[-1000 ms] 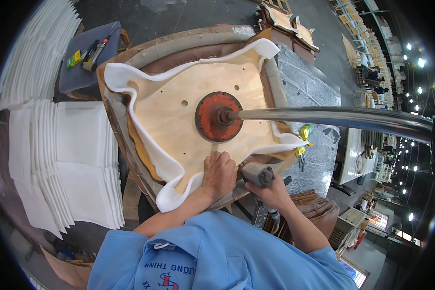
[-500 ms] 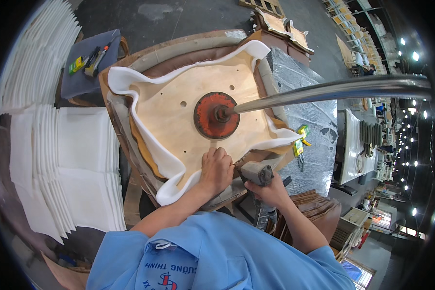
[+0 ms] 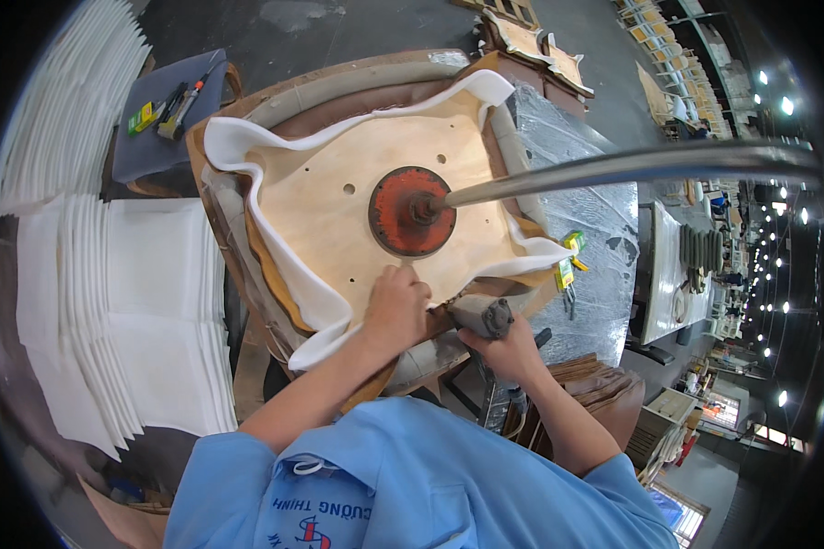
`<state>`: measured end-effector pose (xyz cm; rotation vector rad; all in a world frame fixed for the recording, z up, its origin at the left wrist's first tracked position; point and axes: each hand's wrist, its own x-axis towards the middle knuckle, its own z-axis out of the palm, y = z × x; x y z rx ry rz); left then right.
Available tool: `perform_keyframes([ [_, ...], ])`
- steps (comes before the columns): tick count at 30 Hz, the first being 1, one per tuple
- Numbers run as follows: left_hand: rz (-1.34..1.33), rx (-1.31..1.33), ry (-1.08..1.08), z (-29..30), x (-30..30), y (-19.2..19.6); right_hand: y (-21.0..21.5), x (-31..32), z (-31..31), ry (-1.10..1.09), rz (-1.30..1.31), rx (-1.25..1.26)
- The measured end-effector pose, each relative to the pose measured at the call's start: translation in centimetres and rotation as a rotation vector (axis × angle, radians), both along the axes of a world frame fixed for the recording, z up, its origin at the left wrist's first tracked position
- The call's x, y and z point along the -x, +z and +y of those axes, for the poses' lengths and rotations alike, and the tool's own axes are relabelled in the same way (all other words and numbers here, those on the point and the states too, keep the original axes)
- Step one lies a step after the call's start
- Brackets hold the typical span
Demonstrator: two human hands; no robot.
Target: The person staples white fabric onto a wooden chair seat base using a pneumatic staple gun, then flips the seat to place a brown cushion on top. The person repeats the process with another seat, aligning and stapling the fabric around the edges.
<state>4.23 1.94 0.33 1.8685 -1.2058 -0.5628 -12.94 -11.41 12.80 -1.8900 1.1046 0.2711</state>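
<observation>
A pale plywood seat board (image 3: 311, 220) lies flat, ringed by a wavy white foam sheet (image 3: 233, 146) and a brown cover (image 3: 339, 114). From the near edge, my left hand (image 3: 398, 309) reaches over the board with curled fingers, closed on the cover's edge; the fingertips are partly hidden. My right hand (image 3: 511, 349) is wrapped around a grey air staple gun (image 3: 482, 315), whose nose meets the near edge just right of my left hand. A round red press plate (image 3: 395, 229) bears on the board's middle, at the end of a metal rod (image 3: 613, 172).
Stacked white foam sheets (image 3: 156, 311) stand at left, below a blue padded seat (image 3: 137, 151) holding tools. To the right are a plastic-covered surface (image 3: 604, 256) with small yellow-green boxes (image 3: 569, 256), and stacked brown pieces (image 3: 604, 393). The rod crosses above the right side.
My left hand has shifted slightly left along the near edge. The staple gun has moved a little left, its nose closer to my left hand. A tan strip now shows below my left forearm.
</observation>
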Motion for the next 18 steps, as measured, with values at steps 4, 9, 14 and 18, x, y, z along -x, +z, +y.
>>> perform_keyframes([
  [4,-0.009,0.017,-0.058,0.2,-0.6,0.2,1.6,0.3,0.1,-0.153,0.056,-0.172],
  [9,-0.044,-0.032,-0.031,-0.6,0.4,0.5,1.9,1.4,2.0,-0.27,-0.054,-0.221],
  [14,-0.043,0.013,0.033,-0.6,1.2,0.1,1.7,0.4,1.4,-0.211,0.003,-0.222],
  [18,-0.022,0.032,0.065,-0.5,1.5,-0.2,1.2,-0.5,1.3,-0.163,0.029,-0.223],
])
